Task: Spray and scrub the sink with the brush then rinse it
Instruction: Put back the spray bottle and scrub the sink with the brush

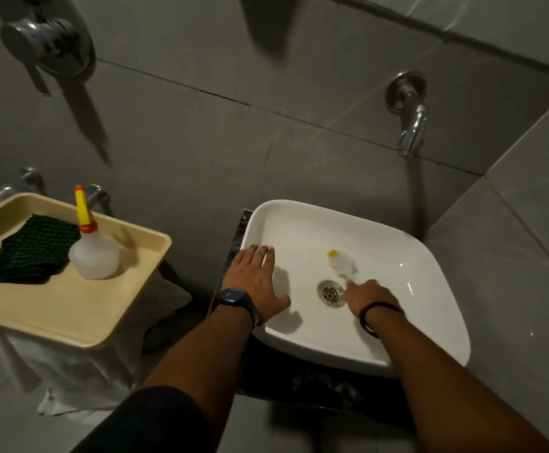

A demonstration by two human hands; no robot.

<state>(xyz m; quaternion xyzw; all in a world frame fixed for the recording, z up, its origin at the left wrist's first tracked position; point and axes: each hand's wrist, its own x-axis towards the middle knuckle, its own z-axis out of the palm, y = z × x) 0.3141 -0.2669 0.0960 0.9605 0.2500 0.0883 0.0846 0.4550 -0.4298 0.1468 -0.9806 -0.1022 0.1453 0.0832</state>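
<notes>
The white square sink [430,289] sits low at the centre right, with a metal drain [331,292] in its bowl. My left hand [255,276] lies flat on the sink's left rim, fingers spread, holding nothing. My right hand [369,297] is inside the bowl beside the drain, shut on a small brush [341,263] that is blurred, with a whitish head and a yellow tip pointing toward the far wall. A clear spray bottle [93,253] with a yellow nozzle and red collar stands on the tray at the left.
A beige tray [70,315] at the left holds the bottle and a dark green scouring pad [34,248]. A chrome tap [412,132] juts from the grey tiled wall above the sink. A round chrome mixer handle [46,40] is at the top left.
</notes>
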